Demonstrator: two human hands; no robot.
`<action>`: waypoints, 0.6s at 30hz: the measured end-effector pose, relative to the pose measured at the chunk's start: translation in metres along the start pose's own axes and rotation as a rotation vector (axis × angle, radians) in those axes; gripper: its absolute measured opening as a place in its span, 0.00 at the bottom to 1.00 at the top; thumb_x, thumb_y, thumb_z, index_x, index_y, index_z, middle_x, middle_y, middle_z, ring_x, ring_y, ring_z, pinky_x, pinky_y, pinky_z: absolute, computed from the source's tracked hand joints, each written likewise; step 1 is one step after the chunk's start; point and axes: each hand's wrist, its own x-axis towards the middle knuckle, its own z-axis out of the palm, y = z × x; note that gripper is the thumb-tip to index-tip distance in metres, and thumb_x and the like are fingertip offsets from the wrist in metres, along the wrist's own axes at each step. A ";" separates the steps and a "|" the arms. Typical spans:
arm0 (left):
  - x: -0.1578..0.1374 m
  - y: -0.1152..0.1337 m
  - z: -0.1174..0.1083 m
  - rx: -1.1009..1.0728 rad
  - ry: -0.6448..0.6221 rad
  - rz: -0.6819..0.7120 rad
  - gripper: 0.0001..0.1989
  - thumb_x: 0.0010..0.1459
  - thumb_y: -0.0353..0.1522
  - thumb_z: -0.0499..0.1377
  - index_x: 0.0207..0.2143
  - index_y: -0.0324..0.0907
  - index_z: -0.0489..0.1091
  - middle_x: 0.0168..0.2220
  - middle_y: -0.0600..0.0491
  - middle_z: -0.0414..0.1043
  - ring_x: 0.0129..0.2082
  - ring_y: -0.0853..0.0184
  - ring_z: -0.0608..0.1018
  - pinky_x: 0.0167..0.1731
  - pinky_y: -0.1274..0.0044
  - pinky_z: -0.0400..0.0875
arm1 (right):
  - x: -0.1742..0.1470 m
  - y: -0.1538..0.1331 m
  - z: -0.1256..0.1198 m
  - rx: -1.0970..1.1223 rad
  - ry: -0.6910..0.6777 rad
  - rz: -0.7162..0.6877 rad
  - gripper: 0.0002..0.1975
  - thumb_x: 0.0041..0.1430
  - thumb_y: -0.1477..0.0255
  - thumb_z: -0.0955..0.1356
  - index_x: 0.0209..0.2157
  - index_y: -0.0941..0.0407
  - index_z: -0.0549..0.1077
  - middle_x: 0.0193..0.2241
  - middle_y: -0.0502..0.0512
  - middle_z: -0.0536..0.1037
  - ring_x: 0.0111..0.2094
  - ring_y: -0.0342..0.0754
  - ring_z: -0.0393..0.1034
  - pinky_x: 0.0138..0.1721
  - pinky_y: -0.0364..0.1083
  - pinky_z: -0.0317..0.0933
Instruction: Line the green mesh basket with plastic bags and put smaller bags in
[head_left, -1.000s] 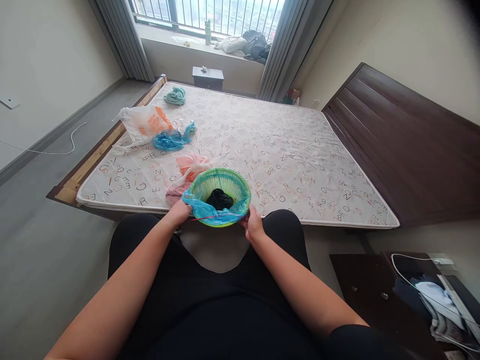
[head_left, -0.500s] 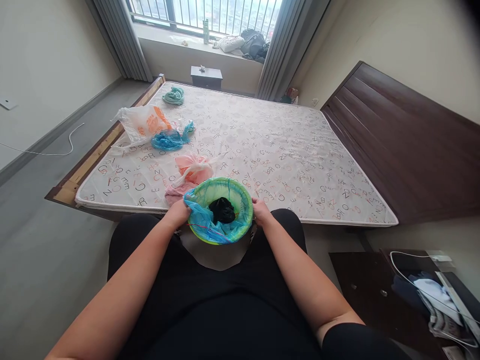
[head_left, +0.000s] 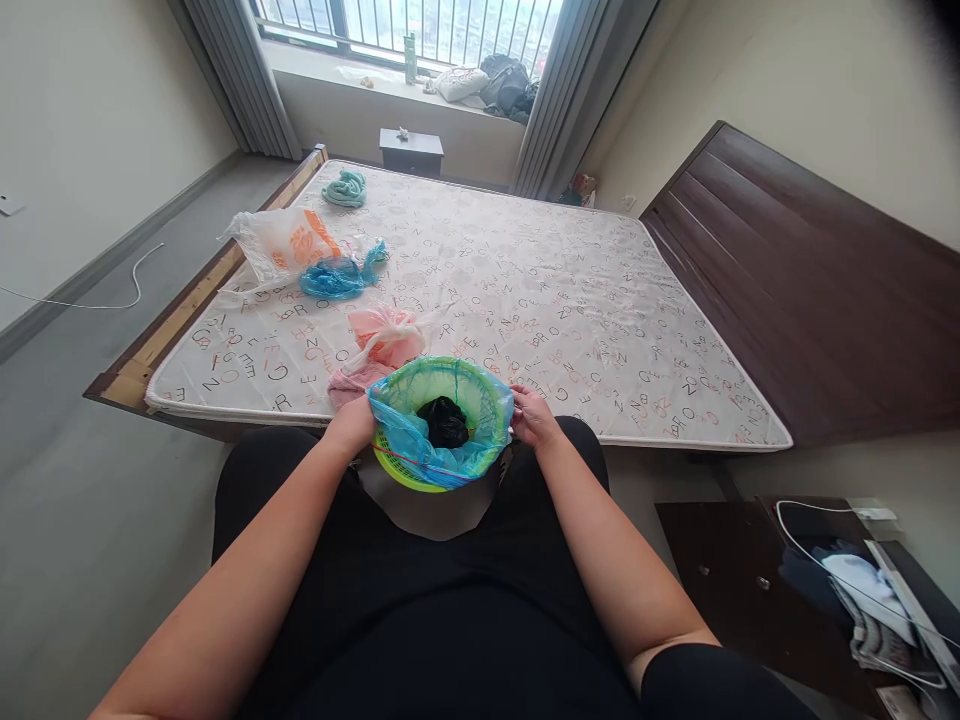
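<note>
Between my knees stands a green plastic wastebasket (head_left: 390, 472) with a blue trash bag (head_left: 401, 430) lining it. A dark crumpled bundle (head_left: 444, 422) lies inside at the bottom. My left hand (head_left: 352, 424) is closed on the bag's edge at the left of the rim. At the right side my right hand (head_left: 532, 415) pinches the bag's edge, pulled a little outward from the rim. Just beyond the basket, a pink bag (head_left: 384, 335) and a pink cloth (head_left: 354, 382) lie at the mattress edge.
A bare mattress (head_left: 510, 290) fills the bed ahead, with a white plastic bag (head_left: 274, 240), a blue plastic bag (head_left: 337, 278) and a teal coiled cloth (head_left: 345, 188) on its left. A dark nightstand (head_left: 727, 580) holding cables stands at right. A headboard (head_left: 810, 280) rises behind it.
My right hand has drawn the bag's edge outward and off the right of the rim. The bag now covers more of the rim there. My left hand stays nearly in place.
</note>
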 end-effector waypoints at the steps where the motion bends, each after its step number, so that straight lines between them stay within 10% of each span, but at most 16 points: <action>1: 0.000 0.000 0.000 -0.017 0.007 -0.009 0.15 0.43 0.28 0.72 0.36 0.45 0.82 0.42 0.44 0.82 0.54 0.49 0.77 0.51 0.72 0.70 | -0.002 -0.004 -0.003 0.006 -0.031 0.023 0.16 0.45 0.74 0.76 0.36 0.54 0.69 0.19 0.39 0.65 0.15 0.35 0.51 0.15 0.36 0.51; 13: 0.012 -0.005 0.014 0.124 0.083 -0.058 0.07 0.47 0.35 0.69 0.30 0.41 0.79 0.28 0.47 0.78 0.34 0.54 0.80 0.37 0.72 0.71 | -0.033 -0.055 0.000 -0.014 -0.197 -0.103 0.23 0.45 0.68 0.79 0.43 0.52 0.75 0.34 0.46 0.78 0.19 0.34 0.51 0.18 0.37 0.45; 18: 0.018 -0.013 0.025 -0.141 0.128 -0.062 0.17 0.47 0.40 0.69 0.36 0.38 0.79 0.32 0.48 0.80 0.31 0.62 0.78 0.32 0.76 0.70 | -0.047 -0.065 0.016 -0.609 -0.013 -0.290 0.12 0.49 0.66 0.76 0.34 0.54 0.77 0.24 0.48 0.75 0.20 0.39 0.57 0.21 0.41 0.47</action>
